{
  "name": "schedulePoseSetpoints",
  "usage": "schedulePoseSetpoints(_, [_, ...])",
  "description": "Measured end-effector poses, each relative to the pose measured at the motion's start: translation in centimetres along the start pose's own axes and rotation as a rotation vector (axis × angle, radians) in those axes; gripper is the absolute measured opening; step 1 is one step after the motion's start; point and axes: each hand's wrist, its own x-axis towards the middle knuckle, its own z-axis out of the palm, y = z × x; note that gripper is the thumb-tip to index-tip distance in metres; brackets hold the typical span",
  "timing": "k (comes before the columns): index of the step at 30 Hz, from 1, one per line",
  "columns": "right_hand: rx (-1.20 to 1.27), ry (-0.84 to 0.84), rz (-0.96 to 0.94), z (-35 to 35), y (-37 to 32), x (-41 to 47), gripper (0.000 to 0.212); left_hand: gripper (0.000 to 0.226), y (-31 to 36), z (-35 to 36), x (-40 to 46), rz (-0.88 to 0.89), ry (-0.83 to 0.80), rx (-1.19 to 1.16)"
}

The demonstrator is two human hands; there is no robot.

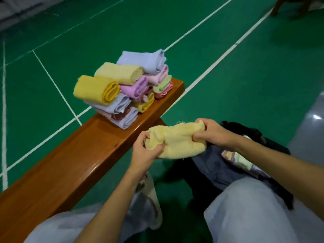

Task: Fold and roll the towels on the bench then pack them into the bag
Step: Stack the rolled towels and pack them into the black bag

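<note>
A pale yellow towel (177, 141), bunched into a loose roll, hangs in the air between the bench and the bag. My left hand (145, 151) grips its left end and my right hand (212, 132) grips its right end. Several rolled towels (122, 85) in yellow, lilac, pink, green and blue are stacked on the far part of the wooden bench (70, 155). The dark bag (228, 165) lies open on the floor below my right hand, with pale folded cloth (240, 159) showing inside.
My knees in light trousers (254, 213) fill the bottom of the view. A beige cloth (150, 193) hangs between my legs. Green court floor with white lines (210, 65) surrounds the bench. A wooden chair leg (277, 6) stands at the top right.
</note>
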Motion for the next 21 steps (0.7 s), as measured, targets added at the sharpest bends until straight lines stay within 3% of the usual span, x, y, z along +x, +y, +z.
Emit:
schedulePoseSetpoints(5, [-0.056, -0.016, 0.134, -7.4, 9.1, 2.6, 0.032, 0.068, -6.8, 10.7, 3.0, -0.100, -0.015, -0.092])
schedulePoseSetpoints(8, [-0.106, -0.072, 0.204, -9.4, 15.0, 5.3, 0.039, 0.084, -11.5, 15.2, 3.4, -0.176, -0.055, -0.146])
schedulePoseSetpoints(14, [-0.181, -0.131, 0.372, -11.4, 25.7, 11.5, 0.027, 0.069, -20.4, 23.8, 3.8, -0.336, -0.057, -0.152])
schedulePoseSetpoints(17, [-0.253, -0.118, 0.423, -12.8, 29.0, 13.9, 0.031, 0.061, -23.1, 28.0, 4.9, -0.399, -0.067, -0.169])
schedulePoseSetpoints(21, [-0.478, -0.114, 0.347, -14.7, 30.6, 16.4, 0.044, 0.056, -25.1, 33.1, 7.2, -0.439, -0.009, -0.206])
